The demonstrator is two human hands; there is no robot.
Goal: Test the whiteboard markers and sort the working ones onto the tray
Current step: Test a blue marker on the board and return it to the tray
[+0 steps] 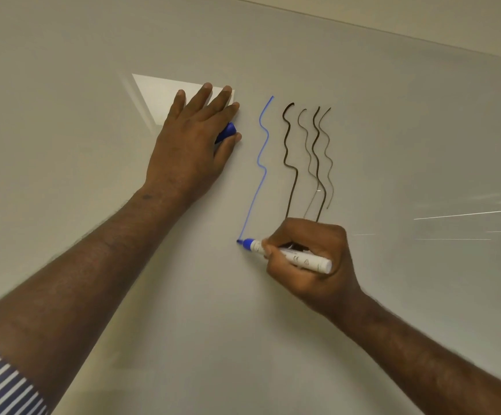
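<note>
My right hand (312, 253) grips a blue whiteboard marker (285, 254), its white barrel crossing my fingers and its blue tip touching the whiteboard (123, 265) at the lower end of a wavy blue line (262, 157). My left hand (195, 142) lies against the board with fingers straight, and the blue marker cap (226, 132) is tucked between its thumb and forefinger. To the right of the blue line run several wavy black lines (306, 154), some dark, some faint. No tray is in view.
The whiteboard's top edge (363, 23) slants across the upper right, with wall above it. A bright rectangular light reflection (159, 94) shows on the board behind my left fingers. My striped sleeve (0, 384) is at the bottom left.
</note>
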